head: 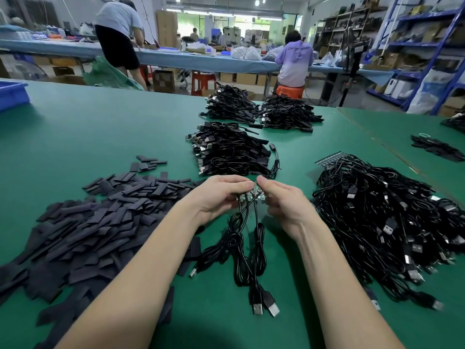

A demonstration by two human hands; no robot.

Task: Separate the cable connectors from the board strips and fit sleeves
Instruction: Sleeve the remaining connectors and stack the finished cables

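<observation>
Two USB plugs [264,307] closest to the lens, lying on the green mat [100,127] well below the hands, black leads [244,248] looping up from them to the work. Both forearms reaching in.

Left hand [219,197] curled over one end of a short board strip [251,195], right hand [281,200] pinching the other end, thumbs nearly meeting over the top. Both hands clamped on that strip, held just off the mat, leads hanging straight down from it. Looks like a snap-off about to go, but hard to say which joint is being bent.

Big heap of flat dark sleeves [100,222] out past the left hand. Tangle of undone cables [382,222] past the right hand, a few strips [329,158] poking out at its far edge. Finished bundles [229,149] stacked beyond the fingertips.

Risks from here, just guessing:
- bending at the wrong spot, cracking a board instead of the break line
- dangling leads tugging on the solder joints during the snap
- loose leads snagging the right-hand tangle and dragging it along
- freed piece dropping into the sleeve heap, tough to spot against all that dark stuff
</observation>
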